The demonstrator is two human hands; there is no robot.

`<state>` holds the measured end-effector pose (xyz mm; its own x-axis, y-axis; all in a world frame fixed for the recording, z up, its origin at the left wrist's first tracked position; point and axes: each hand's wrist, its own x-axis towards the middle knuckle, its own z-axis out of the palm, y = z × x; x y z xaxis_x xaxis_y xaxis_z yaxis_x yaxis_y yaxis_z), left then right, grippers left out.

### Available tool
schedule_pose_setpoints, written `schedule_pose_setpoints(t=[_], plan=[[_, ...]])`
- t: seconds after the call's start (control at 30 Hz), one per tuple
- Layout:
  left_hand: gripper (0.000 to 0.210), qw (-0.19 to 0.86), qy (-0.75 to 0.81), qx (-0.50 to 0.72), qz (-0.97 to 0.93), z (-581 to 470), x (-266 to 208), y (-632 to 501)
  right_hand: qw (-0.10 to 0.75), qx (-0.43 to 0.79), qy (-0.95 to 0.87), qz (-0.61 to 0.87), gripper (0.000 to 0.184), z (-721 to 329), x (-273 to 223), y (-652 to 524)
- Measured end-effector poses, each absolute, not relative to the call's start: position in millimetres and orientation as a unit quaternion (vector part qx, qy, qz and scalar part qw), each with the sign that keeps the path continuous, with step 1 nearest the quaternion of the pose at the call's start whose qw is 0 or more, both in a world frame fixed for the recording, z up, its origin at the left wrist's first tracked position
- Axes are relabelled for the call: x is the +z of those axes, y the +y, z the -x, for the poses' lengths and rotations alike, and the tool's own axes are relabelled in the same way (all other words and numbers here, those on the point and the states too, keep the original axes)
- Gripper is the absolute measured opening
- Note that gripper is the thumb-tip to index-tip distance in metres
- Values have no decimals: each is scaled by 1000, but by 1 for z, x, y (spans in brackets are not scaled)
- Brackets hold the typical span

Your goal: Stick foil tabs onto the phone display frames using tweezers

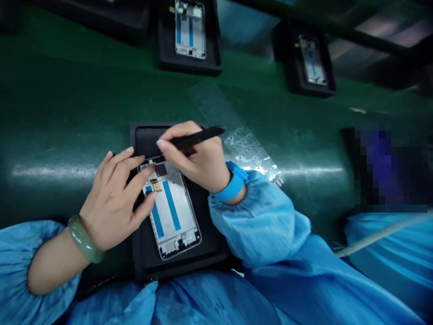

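One silver-white, blue-striped, rectangular phone frame (163, 205) lies in a black, rectangular, foam-like tray (182, 267), left hand (117, 194) spread at its upper left, right hand (199, 158) closed on a slim black pen-shaped tool (203, 136): apparently upper-end detail work, next calling for steady bracing.

On the green counter (84, 90)
A tray (189, 67) at twelve o'clock and another tray (313, 91) near two each hold a phone frame (198, 36).
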<state>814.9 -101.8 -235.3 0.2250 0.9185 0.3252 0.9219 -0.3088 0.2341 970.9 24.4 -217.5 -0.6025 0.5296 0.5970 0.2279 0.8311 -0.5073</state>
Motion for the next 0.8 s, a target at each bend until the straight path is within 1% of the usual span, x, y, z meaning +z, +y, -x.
schedule_pose_setpoints(t=[0.07,0.1,0.13,0.2,0.27,0.3,0.37,0.47,0.53,0.57,0.63,0.73,0.8], plan=[[40,5,-586,-207,783,-814,-237,-100,394,153,-875,234,14,-977,-215,35],[39,7,-584,-209,784,-813,-238,-99,376,119,-884,250,15,-979,-213,40],[36,8,-583,-211,785,-813,-239,-99,340,83,-898,267,17,-981,-212,45],[32,9,-581,-215,785,-813,-242,-98,241,26,-923,299,23,-983,-211,53],[28,2,-580,-220,784,-814,-244,-99,147,3,-939,311,28,-983,-212,60],[27,-7,-578,-226,784,-815,-244,-100,114,-3,-944,310,27,-984,-212,63],[30,-34,-579,-251,775,-817,-241,-99,81,-18,-949,304,25,-987,-210,68],[38,-30,-614,-298,730,-810,-230,-83,96,-43,-946,308,27,-1005,-197,79],[43,15,-669,-287,685,-793,-220,-58,130,-51,-933,332,28,-1025,-184,92],[47,22,-693,-269,668,-779,-215,-42,148,-49,-923,351,27,-1037,-178,100],[60,44,-738,-262,621,-743,-208,-6,180,-40,-888,422,23,-1063,-169,122],[83,56,-804,-247,539,-676,-204,42,208,-24,-805,555,32,-1103,-164,162],[95,51,-826,-237,509,-633,-205,61,251,17,-721,646,34,-1130,-166,189]])
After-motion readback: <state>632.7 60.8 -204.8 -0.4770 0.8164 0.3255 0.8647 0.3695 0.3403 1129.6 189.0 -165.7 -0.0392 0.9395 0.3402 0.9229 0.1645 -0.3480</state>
